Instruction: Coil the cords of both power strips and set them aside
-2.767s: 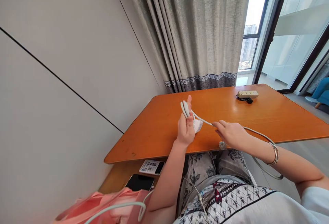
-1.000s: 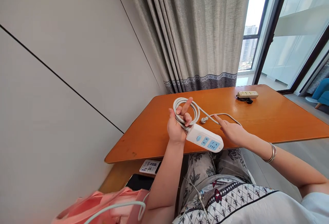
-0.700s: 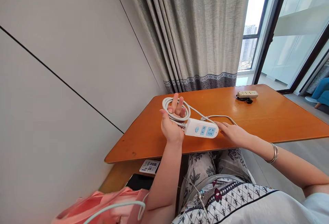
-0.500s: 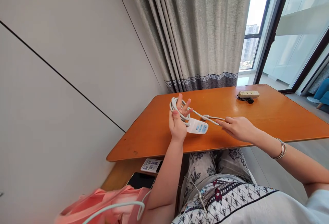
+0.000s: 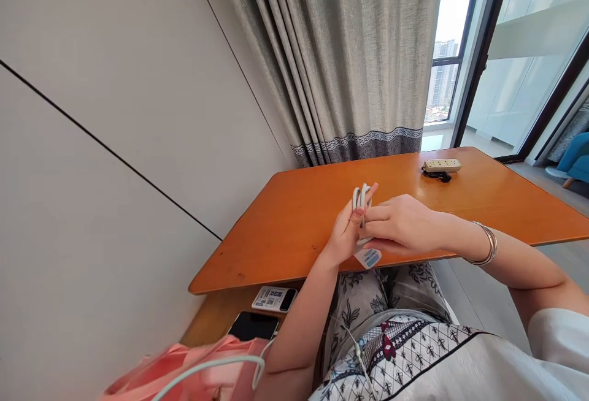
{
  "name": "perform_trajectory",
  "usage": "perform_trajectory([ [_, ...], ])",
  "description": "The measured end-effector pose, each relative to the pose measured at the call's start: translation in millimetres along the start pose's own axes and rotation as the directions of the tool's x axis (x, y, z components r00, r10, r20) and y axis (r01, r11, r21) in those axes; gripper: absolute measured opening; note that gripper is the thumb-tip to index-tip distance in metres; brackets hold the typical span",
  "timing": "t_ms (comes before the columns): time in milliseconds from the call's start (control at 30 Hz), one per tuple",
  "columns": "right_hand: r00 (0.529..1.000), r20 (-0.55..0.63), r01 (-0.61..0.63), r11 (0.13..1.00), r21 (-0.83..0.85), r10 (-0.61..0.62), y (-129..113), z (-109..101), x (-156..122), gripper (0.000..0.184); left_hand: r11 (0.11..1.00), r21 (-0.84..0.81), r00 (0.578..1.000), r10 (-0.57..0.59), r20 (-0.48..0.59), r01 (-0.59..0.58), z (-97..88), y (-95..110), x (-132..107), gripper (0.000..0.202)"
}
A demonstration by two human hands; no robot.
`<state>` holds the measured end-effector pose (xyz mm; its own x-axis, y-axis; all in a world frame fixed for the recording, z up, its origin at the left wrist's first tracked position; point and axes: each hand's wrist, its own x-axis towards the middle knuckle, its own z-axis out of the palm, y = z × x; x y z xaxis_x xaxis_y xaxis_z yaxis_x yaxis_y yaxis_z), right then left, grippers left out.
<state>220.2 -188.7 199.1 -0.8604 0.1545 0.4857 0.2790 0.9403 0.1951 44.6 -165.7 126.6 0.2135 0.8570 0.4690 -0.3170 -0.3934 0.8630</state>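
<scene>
A white cord (image 5: 363, 195) is looped in a small bundle over my left hand (image 5: 346, 229), whose thumb presses against the loops. My right hand (image 5: 402, 224) is up against the bundle from the right, its fingers bent around the cord; the exact grip is partly hidden. Below my hands hangs the end of a white power strip (image 5: 369, 258) with light-blue patches on its face, near the table's front edge. Most of the strip is covered by my hands.
An orange-brown wooden table (image 5: 285, 229) spreads before me. At its far right lies a cream power strip (image 5: 442, 165) with a black cord (image 5: 437, 175). Lower left are a black phone (image 5: 253, 325), a white device with a label (image 5: 271, 298) and a pink bag (image 5: 202, 367).
My right hand has come left from the cord's stretched length to the loops. My left hand has moved right and closed more around the bundle. The white power strip has turned and hangs lower.
</scene>
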Motion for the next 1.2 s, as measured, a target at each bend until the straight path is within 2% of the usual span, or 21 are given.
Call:
perform_trajectory([
  [100, 0.987, -0.097, -0.118, 0.990, 0.072, 0.125, 12.4, 1.8, 5.9, 0.031, 0.988, -0.058, 0.984, -0.138, 0.116, 0.146, 5.1, -4.4, -3.1, 0.033],
  [200, 0.959, -0.156, -0.210, 0.962, 0.173, 0.237, 31.7, 2.6, 7.5, 0.037, 0.926, -0.193, 0.923, -0.266, 0.279, 0.325, 7.4, -8.3, -6.5, 0.049],
  [267, 0.943, -0.186, -0.224, 0.939, 0.262, 0.277, 44.4, 4.4, 5.9, 0.039, 0.870, -0.305, 0.895, -0.274, 0.352, 0.387, 7.3, -7.0, -7.8, 0.053],
  [333, 0.929, -0.205, -0.225, 0.909, 0.351, 0.309, 53.9, 7.8, 2.6, 0.039, 0.822, -0.399, 0.890, -0.255, 0.379, 0.405, 6.6, -3.2, -8.3, 0.053],
  [433, 0.908, -0.207, -0.244, 0.860, 0.449, 0.365, 59.6, 14.6, -3.7, 0.038, 0.787, -0.473, 0.900, -0.229, 0.372, 0.396, 6.3, 2.3, -9.2, 0.053],
  [500, 0.895, -0.198, -0.254, 0.822, 0.510, 0.399, 58.9, 19.9, -8.3, 0.039, 0.793, -0.473, 0.904, -0.216, 0.369, 0.383, 6.6, 4.5, -10.9, 0.051],
  [600, 0.864, -0.149, -0.302, 0.732, 0.611, 0.480, 56.2, 31.5, -17.5, 0.041, 0.790, -0.490, 0.907, -0.188, 0.378, 0.368, 4.7, 8.9, -14.0, 0.049],
  [700, 0.773, -0.018, -0.422, 0.535, 0.732, 0.634, 53.3, 50.6, -30.9, 0.049, 0.749, -0.583, 0.939, -0.158, 0.306, 0.316, -1.3, 18.5, -13.6, 0.048],
  [767, 0.728, 0.119, -0.477, 0.373, 0.796, 0.676, 49.2, 65.7, -40.3, 0.056, 0.732, -0.628, 0.963, -0.157, 0.219, 0.262, -5.6, 25.6, -10.8, 0.046],
  [833, 0.722, 0.221, -0.497, 0.269, 0.825, 0.656, 42.1, 79.3, -47.6, 0.059, 0.725, -0.653, 0.976, -0.174, 0.134, 0.219, -7.9, 30.2, -7.6, 0.044],
  [867, 0.728, 0.245, -0.500, 0.251, 0.829, 0.640, 37.7, 84.7, -50.1, 0.060, 0.723, -0.660, 0.977, -0.187, 0.098, 0.204, -8.2, 31.3, -6.4, 0.044],
  [933, 0.746, 0.264, -0.515, 0.278, 0.811, 0.611, 28.2, 91.5, -53.0, 0.060, 0.720, -0.672, 0.978, -0.205, 0.035, 0.175, -8.1, 31.9, -5.2, 0.044],
  [1000, 0.755, 0.277, -0.559, 0.362, 0.746, 0.594, 19.3, 93.3, -54.1, 0.058, 0.721, -0.678, 0.979, -0.205, -0.015, 0.141, -8.2, 32.4, -5.2, 0.046],
  [1100, 0.758, 0.280, -0.612, 0.493, 0.619, 0.589, 10.1, 89.9, -56.5, 0.055, 0.743, -0.664, 0.975, -0.197, -0.100, 0.082, -10.6, 36.1, -4.5, 0.048],
  [1200, 0.759, 0.277, -0.629, 0.554, 0.545, 0.590, 5.9, 85.7, -62.8, 0.055, 0.789, -0.612, 0.960, -0.204, -0.190, 0.046, -13.2, 40.7, -1.6, 0.050],
])
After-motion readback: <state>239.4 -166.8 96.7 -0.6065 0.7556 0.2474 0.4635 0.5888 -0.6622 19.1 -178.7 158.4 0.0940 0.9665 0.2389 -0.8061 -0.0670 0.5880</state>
